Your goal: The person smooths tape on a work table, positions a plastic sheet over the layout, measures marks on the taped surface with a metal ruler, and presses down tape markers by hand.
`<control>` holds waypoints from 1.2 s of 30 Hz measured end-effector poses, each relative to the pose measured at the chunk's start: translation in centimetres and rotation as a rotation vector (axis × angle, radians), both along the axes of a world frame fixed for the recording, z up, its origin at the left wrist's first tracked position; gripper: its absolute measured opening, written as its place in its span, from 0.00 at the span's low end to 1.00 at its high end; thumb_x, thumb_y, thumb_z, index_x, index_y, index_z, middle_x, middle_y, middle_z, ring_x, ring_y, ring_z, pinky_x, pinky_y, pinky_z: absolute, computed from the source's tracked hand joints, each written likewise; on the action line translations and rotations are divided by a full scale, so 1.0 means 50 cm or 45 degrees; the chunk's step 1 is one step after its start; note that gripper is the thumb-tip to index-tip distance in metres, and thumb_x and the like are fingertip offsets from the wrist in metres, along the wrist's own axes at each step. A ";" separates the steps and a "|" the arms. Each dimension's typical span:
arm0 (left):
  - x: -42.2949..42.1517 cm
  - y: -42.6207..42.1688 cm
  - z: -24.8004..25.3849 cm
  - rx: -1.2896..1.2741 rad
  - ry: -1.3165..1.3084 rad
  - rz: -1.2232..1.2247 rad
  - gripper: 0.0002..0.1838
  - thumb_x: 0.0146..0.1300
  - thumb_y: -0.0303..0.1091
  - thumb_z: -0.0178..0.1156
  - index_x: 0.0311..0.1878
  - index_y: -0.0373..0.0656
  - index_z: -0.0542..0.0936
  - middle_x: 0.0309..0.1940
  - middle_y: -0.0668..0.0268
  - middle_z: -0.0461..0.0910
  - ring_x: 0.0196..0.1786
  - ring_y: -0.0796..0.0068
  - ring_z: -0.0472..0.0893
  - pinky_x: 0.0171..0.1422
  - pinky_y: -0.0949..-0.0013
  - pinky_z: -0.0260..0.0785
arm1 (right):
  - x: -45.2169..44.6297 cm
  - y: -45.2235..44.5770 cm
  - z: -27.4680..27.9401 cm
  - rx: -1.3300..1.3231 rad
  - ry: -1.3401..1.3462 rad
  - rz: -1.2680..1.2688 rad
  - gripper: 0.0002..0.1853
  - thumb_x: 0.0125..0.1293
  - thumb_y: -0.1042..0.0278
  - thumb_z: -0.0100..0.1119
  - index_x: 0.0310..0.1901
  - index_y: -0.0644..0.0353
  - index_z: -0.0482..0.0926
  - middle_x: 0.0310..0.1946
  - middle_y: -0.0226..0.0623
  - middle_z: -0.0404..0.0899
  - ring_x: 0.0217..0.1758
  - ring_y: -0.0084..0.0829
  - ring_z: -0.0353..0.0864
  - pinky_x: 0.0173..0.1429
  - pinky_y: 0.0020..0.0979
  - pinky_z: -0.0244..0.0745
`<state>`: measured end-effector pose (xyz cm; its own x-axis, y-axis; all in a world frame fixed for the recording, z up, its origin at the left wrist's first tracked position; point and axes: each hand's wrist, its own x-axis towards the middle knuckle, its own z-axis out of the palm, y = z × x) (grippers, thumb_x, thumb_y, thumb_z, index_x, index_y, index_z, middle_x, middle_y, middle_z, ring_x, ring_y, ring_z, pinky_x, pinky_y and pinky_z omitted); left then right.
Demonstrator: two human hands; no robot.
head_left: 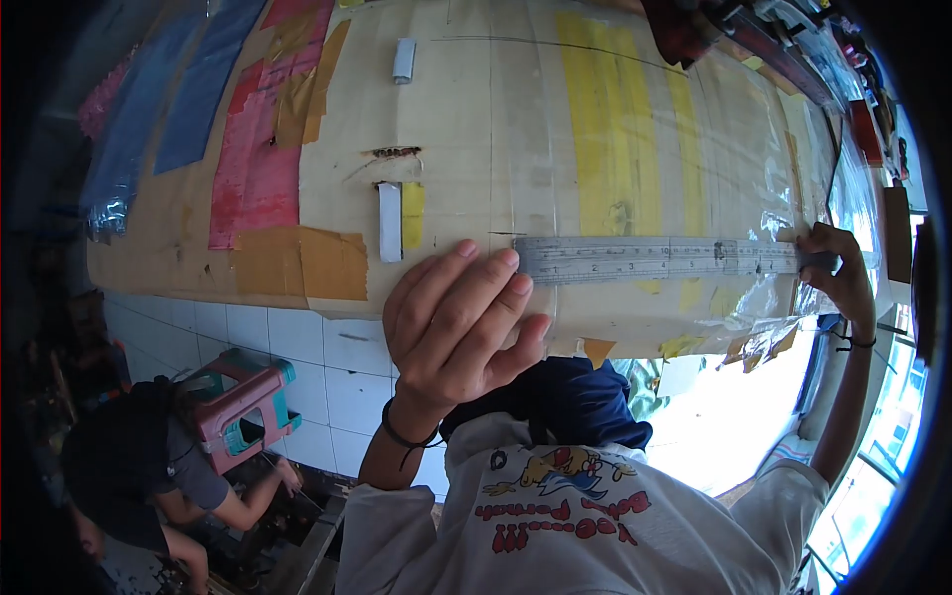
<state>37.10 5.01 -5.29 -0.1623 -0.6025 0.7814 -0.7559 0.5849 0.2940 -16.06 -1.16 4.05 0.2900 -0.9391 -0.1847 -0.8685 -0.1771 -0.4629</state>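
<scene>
Long grey metal ruler [635,259] lies flat on the tan, tape-patched bench [446,129], its placing apparently done, with a short dark line [508,233] just beside its low-numbered end. At that end the left hand [461,315] has its fingers loosely spread, while the right hand [831,266] pinches the ruler's other end; what remains cannot be told.
</scene>
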 end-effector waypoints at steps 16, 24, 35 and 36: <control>0.019 0.013 0.033 0.216 -0.050 -0.066 0.11 0.61 0.37 0.69 0.46 0.48 0.88 0.52 0.68 0.86 0.60 0.63 0.78 0.63 0.58 0.72 | 0.043 -0.007 0.028 0.123 0.059 -0.074 0.25 0.49 0.63 0.82 0.50 0.53 0.84 0.55 0.35 0.76 0.66 0.38 0.72 0.74 0.39 0.62; 0.014 0.020 0.057 0.385 0.000 -0.059 0.12 0.61 0.37 0.68 0.48 0.49 0.88 0.54 0.66 0.84 0.60 0.62 0.78 0.65 0.57 0.69 | 0.062 0.003 0.037 0.115 0.100 -0.178 0.24 0.47 0.67 0.82 0.48 0.54 0.85 0.55 0.35 0.79 0.70 0.40 0.69 0.78 0.41 0.57; -0.041 0.018 0.111 0.482 -0.346 0.130 0.22 0.63 0.45 0.64 0.59 0.50 0.84 0.52 0.61 0.74 0.53 0.58 0.75 0.63 0.51 0.65 | 0.053 0.008 0.025 0.072 0.117 -0.195 0.26 0.47 0.70 0.80 0.51 0.54 0.85 0.59 0.40 0.75 0.70 0.40 0.68 0.78 0.39 0.57; -0.044 0.018 0.115 0.502 -0.362 0.142 0.23 0.63 0.46 0.64 0.59 0.49 0.84 0.52 0.60 0.73 0.53 0.58 0.74 0.63 0.51 0.65 | 0.073 0.009 0.030 0.071 0.108 -0.226 0.25 0.47 0.71 0.79 0.51 0.55 0.85 0.58 0.40 0.76 0.70 0.40 0.68 0.78 0.39 0.56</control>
<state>34.92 5.92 0.44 -0.2535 -0.8689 0.4251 -0.8898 0.3818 0.2498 -12.42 -0.69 5.53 0.1024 -0.9617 -0.2542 -0.9200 0.0057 -0.3919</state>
